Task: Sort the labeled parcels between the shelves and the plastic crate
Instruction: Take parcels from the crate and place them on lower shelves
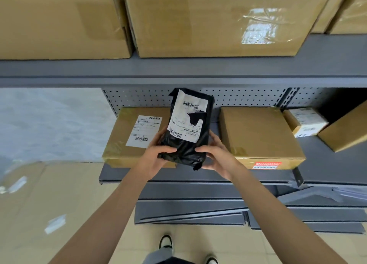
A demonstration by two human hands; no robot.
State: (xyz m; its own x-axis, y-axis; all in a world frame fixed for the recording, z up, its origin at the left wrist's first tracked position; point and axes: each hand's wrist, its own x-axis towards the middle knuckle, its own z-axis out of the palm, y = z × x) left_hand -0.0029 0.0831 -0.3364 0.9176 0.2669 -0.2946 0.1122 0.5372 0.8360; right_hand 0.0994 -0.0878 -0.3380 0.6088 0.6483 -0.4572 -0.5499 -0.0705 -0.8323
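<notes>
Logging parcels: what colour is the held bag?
Black bag, white label; head view.

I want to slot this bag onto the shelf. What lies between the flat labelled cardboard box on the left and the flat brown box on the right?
In the head view, only bare grey shelf, partly hidden by the held black plastic mailer bag.

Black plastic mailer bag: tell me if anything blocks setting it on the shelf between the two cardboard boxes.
Nothing visible blocks it. The black plastic mailer bag, gripped by the left hand and right hand, hangs over the bare gap on the grey metal shelf between the labelled cardboard box and plain cardboard box.
</notes>
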